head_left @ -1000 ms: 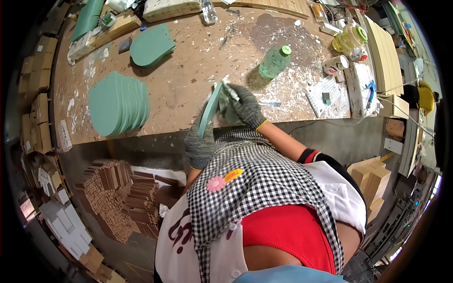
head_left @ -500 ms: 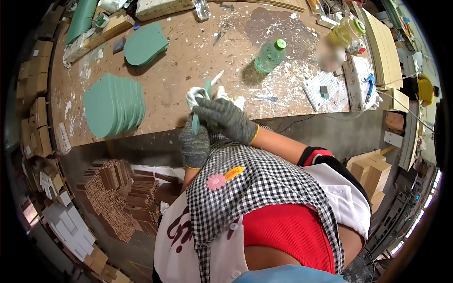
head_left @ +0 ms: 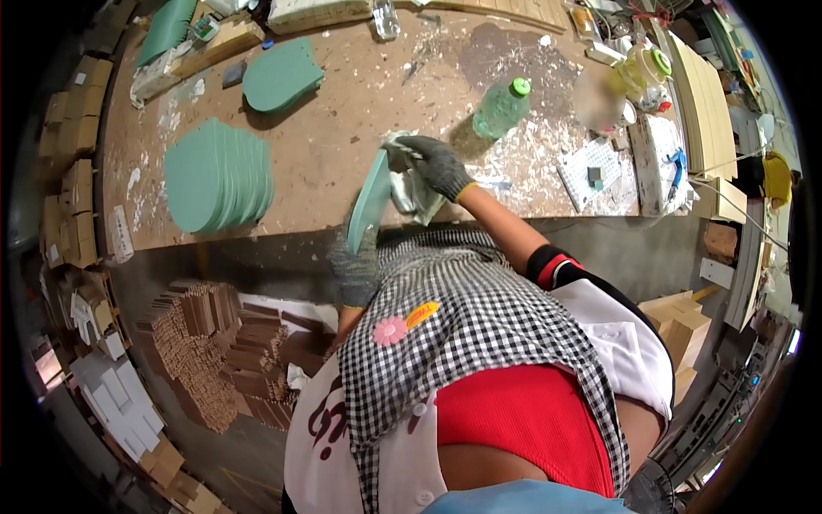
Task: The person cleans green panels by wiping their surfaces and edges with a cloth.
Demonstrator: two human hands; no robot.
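Your right hand (head_left: 441,169) is now off to the right of the green board (head_left: 370,201), where half a second ago it lay across it, and the board now shows more of its face. Held up at the near edge of the table (head_left: 325,146), the board is tilted steeply, so you see it as a narrow leaf; its long axis runs from the near end, lower left, to the far end, upper right, pointing away from you.

To its left stands the tall stack of green boards (head_left: 214,176), close to the near edge, with a lower green pile (head_left: 278,77) farther back. Bare tabletop separates both from your board. On the right, past your hand, the green-capped bottle (head_left: 502,110) stands farther back, and the dotted white sheet (head_left: 586,171) lies near the table's right end.

Your left hand (head_left: 354,270), blurred, is closed around the board's near end, some fingers hidden. Your right hand has its fingers curled on a whitish cloth (head_left: 415,195), which meets the board's far end and hangs down beside it; you cannot tell how hard it presses.
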